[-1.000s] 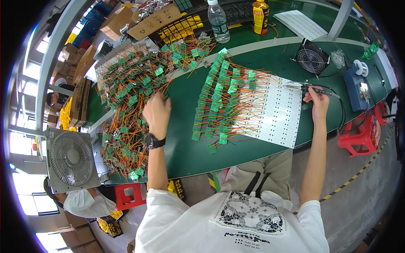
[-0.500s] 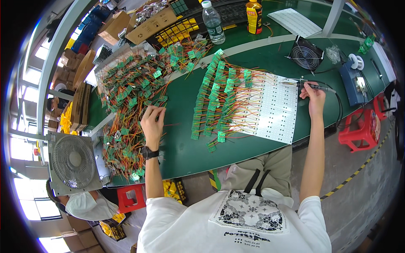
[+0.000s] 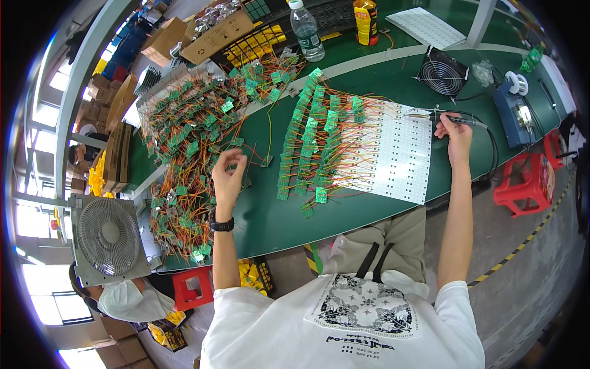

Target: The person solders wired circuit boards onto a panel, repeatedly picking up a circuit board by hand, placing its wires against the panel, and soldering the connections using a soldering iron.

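My left hand [image 3: 228, 179], a dark watch on its wrist, is beside a heap of wired boards [image 3: 184, 132]. Its thumb and fingers are pinched together, with thin wires running from the fingertips to a small green circuit board [image 3: 266, 161] at their right. My right hand [image 3: 456, 138] grips a soldering iron [image 3: 458, 119] by its dark handle. The iron's metal tip points left, over the upper right edge of a white perforated panel [image 3: 405, 163]. Red and yellow wires join this panel to rows of green boards [image 3: 307, 135] on its left.
At the back stand a water bottle [image 3: 306, 31], a yellow-labelled bottle [image 3: 365, 23] and a second white panel [image 3: 426, 27]. Toward the right are a black fan [image 3: 442, 75] and a blue soldering station [image 3: 515, 117] with a wire spool [image 3: 517, 83]. Red stools [image 3: 525, 183] stand beyond the green table [image 3: 264, 212].
My left hand has moved slightly up and right, and a wired green board now lies away from the heap beside its fingers. My right hand stays nearly in place with the soldering iron.
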Demonstrator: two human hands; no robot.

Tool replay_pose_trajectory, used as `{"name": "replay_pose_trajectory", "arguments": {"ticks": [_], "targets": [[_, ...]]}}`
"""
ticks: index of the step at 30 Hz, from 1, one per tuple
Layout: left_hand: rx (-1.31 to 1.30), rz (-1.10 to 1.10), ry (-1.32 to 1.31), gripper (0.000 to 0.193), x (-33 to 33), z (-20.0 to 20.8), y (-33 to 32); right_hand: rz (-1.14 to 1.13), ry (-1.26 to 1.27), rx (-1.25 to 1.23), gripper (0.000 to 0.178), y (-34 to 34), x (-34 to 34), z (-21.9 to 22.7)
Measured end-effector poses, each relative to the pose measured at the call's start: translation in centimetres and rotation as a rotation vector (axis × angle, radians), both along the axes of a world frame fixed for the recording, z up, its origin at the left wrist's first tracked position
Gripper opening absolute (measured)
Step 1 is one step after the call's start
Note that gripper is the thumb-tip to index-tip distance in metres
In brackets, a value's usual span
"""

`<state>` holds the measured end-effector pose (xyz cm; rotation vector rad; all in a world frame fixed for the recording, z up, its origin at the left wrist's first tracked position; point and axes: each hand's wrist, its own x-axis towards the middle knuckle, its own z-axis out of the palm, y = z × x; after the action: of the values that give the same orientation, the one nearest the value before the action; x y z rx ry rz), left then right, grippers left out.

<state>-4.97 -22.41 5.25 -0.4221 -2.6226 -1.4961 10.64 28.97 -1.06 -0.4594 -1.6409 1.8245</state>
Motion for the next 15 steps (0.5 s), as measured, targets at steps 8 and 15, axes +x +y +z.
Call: {"name": "replay_pose_trajectory", "arguments": {"ticks": [8, 15], "targets": [[-0.574, 0.118, -0.079, 0.038, 1.0, -1.1, 3.3, -0.005, -0.015, 0.015, 0.021, 0.2, 0.3, 0.1], [-0.356, -0.055, 0.158, 0.023, -0.3, -2.0, 3.3, 0.007, 0.001, -0.009, 0.020, -0.1, 0.0, 0.0]]}}
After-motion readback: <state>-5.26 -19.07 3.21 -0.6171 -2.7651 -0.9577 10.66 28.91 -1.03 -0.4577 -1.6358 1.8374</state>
